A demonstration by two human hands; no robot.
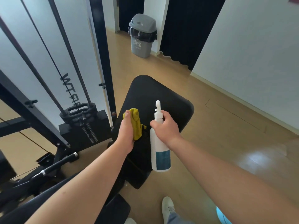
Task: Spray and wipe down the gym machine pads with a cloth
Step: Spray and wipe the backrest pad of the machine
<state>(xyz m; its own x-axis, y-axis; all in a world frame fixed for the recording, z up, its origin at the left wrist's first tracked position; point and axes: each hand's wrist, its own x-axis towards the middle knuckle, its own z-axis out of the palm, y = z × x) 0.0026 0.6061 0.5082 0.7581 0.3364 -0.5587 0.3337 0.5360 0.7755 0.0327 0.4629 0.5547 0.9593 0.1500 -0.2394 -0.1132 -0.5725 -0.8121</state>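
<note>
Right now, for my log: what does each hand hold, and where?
The left hand grips the yellow cloth around its middle; the right hand grips the spray bottle by its neck.

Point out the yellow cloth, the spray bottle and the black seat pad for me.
yellow cloth [136, 125], head view, on the bunched fabric beside the fingers.
spray bottle [159, 152], head view, on the white body above the blue label.
black seat pad [155, 94], head view, on its bare top surface.

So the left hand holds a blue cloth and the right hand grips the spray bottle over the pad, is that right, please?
Almost: the head view shows the cloth is yellow, not blue. The left hand holds it and the right hand grips the spray bottle over the pad.
</note>
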